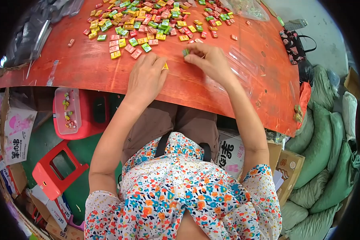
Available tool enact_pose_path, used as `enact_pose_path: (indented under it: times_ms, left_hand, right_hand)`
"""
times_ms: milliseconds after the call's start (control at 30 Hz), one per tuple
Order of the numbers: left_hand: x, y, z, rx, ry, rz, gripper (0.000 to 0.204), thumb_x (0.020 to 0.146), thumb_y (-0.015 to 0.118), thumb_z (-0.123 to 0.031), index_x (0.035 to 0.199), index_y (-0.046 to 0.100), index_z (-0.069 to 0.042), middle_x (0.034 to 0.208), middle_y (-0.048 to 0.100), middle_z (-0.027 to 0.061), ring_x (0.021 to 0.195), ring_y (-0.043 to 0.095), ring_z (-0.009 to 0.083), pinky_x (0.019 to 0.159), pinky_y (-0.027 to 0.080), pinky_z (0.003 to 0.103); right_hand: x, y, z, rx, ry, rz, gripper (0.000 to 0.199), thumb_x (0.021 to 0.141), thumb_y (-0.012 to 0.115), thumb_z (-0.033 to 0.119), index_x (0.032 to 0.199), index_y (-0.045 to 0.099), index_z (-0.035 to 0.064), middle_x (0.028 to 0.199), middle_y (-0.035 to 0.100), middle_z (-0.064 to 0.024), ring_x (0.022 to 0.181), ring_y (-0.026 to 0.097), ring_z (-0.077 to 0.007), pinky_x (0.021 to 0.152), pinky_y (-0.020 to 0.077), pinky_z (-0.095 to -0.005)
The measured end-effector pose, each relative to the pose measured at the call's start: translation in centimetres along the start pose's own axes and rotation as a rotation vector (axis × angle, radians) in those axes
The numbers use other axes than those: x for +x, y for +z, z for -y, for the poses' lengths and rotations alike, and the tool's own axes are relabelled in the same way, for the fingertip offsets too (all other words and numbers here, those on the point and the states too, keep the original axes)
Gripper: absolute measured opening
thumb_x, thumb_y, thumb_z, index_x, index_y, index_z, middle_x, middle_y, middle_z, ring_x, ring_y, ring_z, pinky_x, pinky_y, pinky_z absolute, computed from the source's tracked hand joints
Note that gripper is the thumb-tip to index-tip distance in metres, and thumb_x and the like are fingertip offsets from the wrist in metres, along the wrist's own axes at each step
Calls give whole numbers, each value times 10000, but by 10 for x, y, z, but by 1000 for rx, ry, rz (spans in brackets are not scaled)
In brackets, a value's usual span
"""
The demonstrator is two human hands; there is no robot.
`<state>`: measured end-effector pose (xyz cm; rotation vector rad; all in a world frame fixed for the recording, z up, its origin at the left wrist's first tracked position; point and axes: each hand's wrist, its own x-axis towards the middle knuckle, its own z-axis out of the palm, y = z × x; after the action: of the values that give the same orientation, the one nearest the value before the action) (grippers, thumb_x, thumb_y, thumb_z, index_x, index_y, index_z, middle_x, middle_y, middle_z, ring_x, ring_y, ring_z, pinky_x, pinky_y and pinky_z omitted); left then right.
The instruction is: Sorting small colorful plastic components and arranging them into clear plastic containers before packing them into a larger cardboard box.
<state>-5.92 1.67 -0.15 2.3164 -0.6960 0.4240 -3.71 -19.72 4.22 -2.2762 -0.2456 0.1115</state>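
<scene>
Over our red tabletop [88, 74], near the heaped small boxes [142, 24], our left hand [147, 76] pinches a yellow box [165, 66]; our right hand [209, 63] pinches a green box [185, 52]; a red stool [46, 178] sits left, green sacks [324, 138] right.

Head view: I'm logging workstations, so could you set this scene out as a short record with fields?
Left hand: over the table, yellow piece at its fingertips, grip partly hidden
Right hand: pinching a small green box
Surface: red-orange table
Far side: loose heap of small boxes, red, yellow and green
Beside right forearm: clear plastic packaging
Floor, left: red stool
Floor, right: green sacks
</scene>
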Motion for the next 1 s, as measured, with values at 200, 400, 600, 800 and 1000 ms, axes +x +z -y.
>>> enact_pose_path:
  times_ms: [200,400,600,800,1000]
  left_hand:
    - [1,3,-4,6,20,6,237,780,683,-75,1005,629,-22,920,555,114,905,564,305,791,483,419]
    - [-2,0,-9,7,-18,17,244,780,692,-91,1005,633,-17,945,556,113,911,563,305,801,479,429]
    - [5,9,-23,54,15,-41,268,771,725,-154,1004,648,-44,991,578,80,959,553,276,815,454,422]
    - [9,24,-23,209,73,61,272,763,737,-180,1005,669,-78,998,597,49,980,555,247,823,439,393]
    - [1,17,-11,93,28,-29,301,766,735,-170,1045,665,-82,967,595,44,950,561,240,814,431,396]
  right_hand:
    - [-23,23,10,-5,16,-39,336,864,705,180,1147,653,6,853,707,-62,735,627,-99,674,506,-276]
    - [-15,-4,-13,-326,-177,-131,362,856,663,131,1214,632,89,986,662,-112,837,653,-250,747,526,-357]
    - [-12,-7,-22,-464,-508,-71,384,853,620,72,1235,613,117,1169,603,-106,1110,558,-301,937,453,-405]
    - [-12,-2,-27,-580,-411,30,302,835,659,132,1130,636,76,1110,620,-107,1022,584,-323,870,471,-422]
    - [-29,0,-23,-560,-405,-5,328,838,685,230,1115,639,60,1050,643,-121,983,606,-315,837,483,-405]
